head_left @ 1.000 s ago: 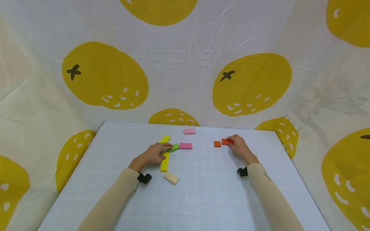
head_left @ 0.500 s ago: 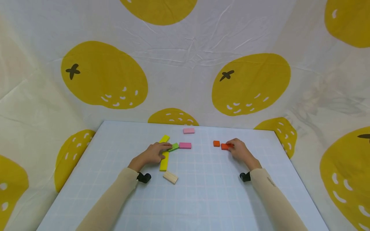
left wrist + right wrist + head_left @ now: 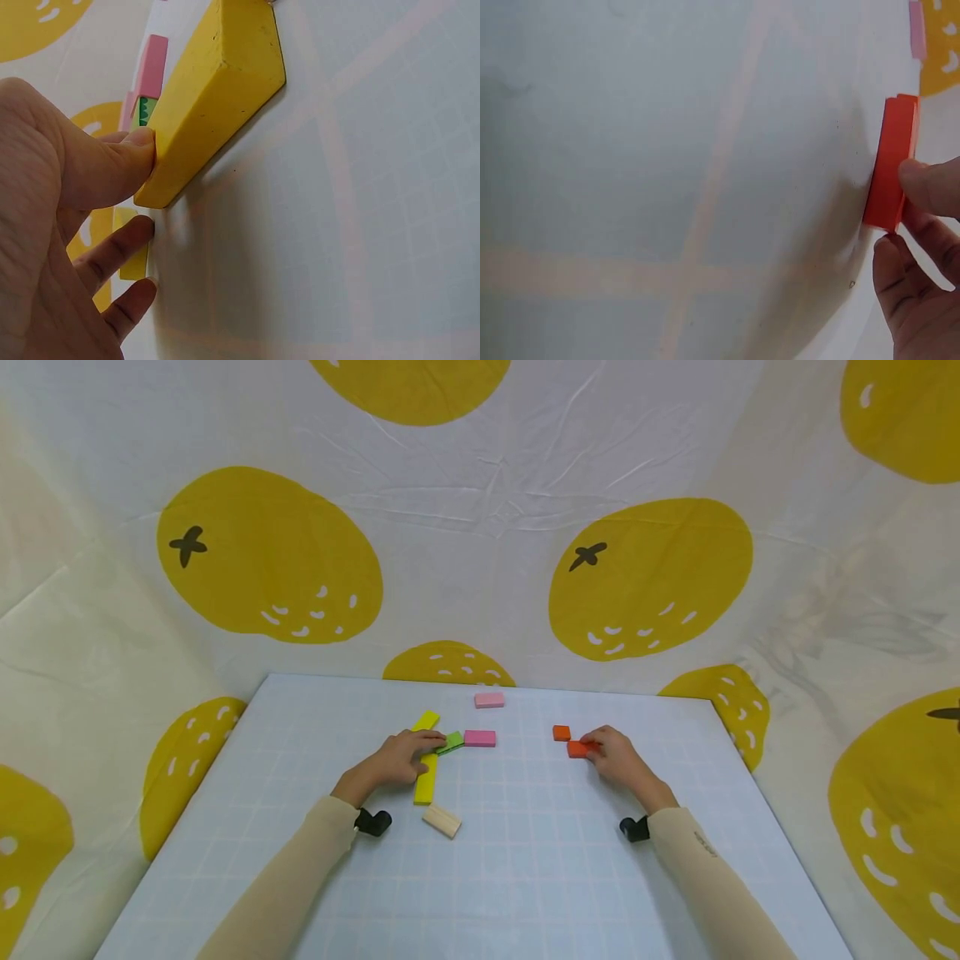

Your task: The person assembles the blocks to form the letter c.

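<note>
In the head view, my right hand [image 3: 617, 756] pinches a flat red block [image 3: 577, 749], its thumb on one face in the right wrist view. A small orange block [image 3: 562, 733] lies right at its far left corner. My left hand [image 3: 395, 758] rests over two yellow blocks and hides where they meet. Seen from the left wrist, its thumb touches the near yellow block [image 3: 214, 97] while the lower fingers extend apart. The far yellow block [image 3: 427, 720] and a green block [image 3: 452, 742] show beyond the hand, the green one at the fingertips.
A bright pink block [image 3: 480, 738] adjoins the green one's right end. Farther back lies a pale pink block [image 3: 489, 700]. A plain wooden block [image 3: 442, 820] sits in front of the yellow ones. A fruit-print cloth stands behind the pale gridded tabletop [image 3: 510, 877].
My right hand has brought the red block nearer and slightly left, from beside the orange block to its near right corner. The left hand has kept its place.
</note>
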The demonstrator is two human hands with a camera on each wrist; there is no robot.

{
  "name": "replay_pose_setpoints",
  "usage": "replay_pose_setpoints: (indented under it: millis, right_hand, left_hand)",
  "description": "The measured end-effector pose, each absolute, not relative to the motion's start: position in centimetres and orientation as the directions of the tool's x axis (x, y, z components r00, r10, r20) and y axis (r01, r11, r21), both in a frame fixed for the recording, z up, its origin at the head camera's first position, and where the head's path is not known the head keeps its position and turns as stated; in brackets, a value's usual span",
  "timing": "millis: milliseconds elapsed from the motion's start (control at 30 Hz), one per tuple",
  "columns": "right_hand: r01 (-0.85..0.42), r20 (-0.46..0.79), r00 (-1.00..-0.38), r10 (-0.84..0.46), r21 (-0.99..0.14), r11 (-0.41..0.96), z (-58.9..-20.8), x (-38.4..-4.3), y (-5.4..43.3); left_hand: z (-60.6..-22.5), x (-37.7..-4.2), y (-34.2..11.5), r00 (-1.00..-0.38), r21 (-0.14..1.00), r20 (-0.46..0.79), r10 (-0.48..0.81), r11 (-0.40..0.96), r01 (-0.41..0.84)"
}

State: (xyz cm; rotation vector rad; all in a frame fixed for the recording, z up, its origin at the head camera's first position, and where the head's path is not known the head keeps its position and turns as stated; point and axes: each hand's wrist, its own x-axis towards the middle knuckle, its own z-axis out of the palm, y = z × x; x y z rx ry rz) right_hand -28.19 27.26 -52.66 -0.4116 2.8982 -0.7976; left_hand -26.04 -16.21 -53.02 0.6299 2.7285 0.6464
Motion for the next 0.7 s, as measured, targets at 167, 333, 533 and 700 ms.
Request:
replay_pose_setpoints:
  millis: [167,333,533,700]
  right_hand:
    - [-0.265,-0.001,-0.95,-0.312,-0.525,0.809,-52.8,-27.9,26.8]
    - [-0.256,-0.022,-0.948,-0.318,-0.541,0.801,-52.8,-27.5,26.2]
    - [-0.276,-0.029,-0.936,-0.35,-0.557,0.783,-52.8,-26.9,25.1]
    - [-0.291,-0.018,-0.931,-0.364,-0.565,0.772,-52.7,-26.3,24.2]
  left_hand:
    - [-52.8,-25.8,-16.2,-0.869,0.479,-0.153,0.47,0.804,0.351]
    - [-52.9,-25.7,-16.2,-0.869,0.481,-0.143,0.474,0.8,0.358]
    - [-53.2,-25.8,-16.2,-0.871,0.467,-0.146,0.469,0.809,0.357]
    - [-53.1,-25.8,-16.2,-0.873,0.47,-0.136,0.469,0.806,0.36]
